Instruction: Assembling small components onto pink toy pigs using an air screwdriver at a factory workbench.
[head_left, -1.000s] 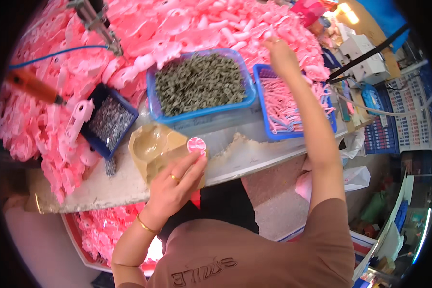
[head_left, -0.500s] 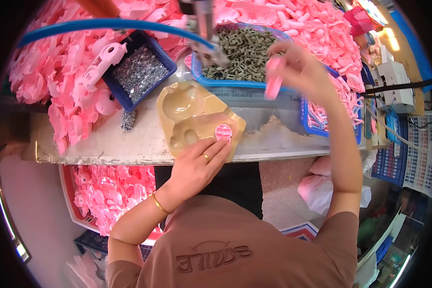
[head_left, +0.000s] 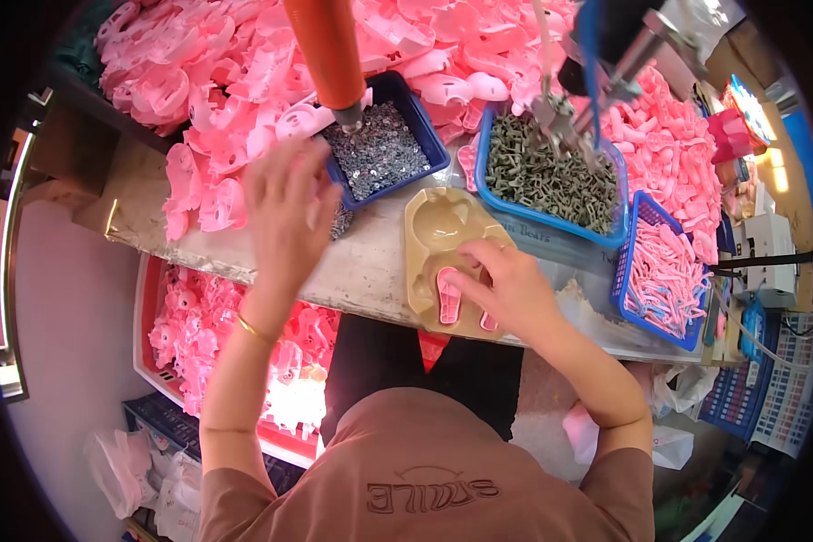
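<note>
Head | left hand (head_left: 289,208) raised, fingers spread | right hand (head_left: 506,282) curled at pink piece (head_left: 449,303), hold unclear

A worn pale workbench (head_left: 357,269) bears a tan mould (head_left: 425,248); three blue containers (head_left: 551,222); heaped pink plastic parts (head_left: 217,81)

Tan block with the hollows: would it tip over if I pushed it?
Probably not: the block lies low and broad on the table. It might slide, since no clamp shows. It seems stiff, as its walls look thick.
</note>
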The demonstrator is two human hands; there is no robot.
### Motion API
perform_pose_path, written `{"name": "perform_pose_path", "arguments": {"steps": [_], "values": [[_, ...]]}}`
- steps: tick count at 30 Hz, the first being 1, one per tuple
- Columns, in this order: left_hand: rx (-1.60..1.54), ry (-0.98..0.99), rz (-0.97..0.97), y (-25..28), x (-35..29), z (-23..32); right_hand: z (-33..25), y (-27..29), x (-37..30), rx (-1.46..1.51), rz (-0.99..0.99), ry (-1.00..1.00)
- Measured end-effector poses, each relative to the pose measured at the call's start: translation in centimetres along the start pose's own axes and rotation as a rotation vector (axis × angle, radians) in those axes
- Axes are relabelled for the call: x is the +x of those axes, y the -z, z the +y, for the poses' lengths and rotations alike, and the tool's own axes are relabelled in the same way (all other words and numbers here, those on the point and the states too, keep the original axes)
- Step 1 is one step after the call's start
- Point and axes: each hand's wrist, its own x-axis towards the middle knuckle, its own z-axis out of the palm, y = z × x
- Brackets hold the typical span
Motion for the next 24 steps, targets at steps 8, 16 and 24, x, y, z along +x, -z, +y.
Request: {"name": "perform_pose_path", "arguments": {"steps": [8,16,24], "values": [[0.222,-0.034,-0.192,-1.4,5.3,-7.3,-0.7,0.8,0.2,0.024,-0.053,0.05],[-0.128,-0.093,-0.302,3.6,5.5,-13.3,0.4,1.1,-0.2,0.082,-0.069,0.072],[-1.061,0.556,0.14,4.1,4.1,-9.2,-1.5,1.2,-0.1,0.23,-0.091,-0.01]]}}
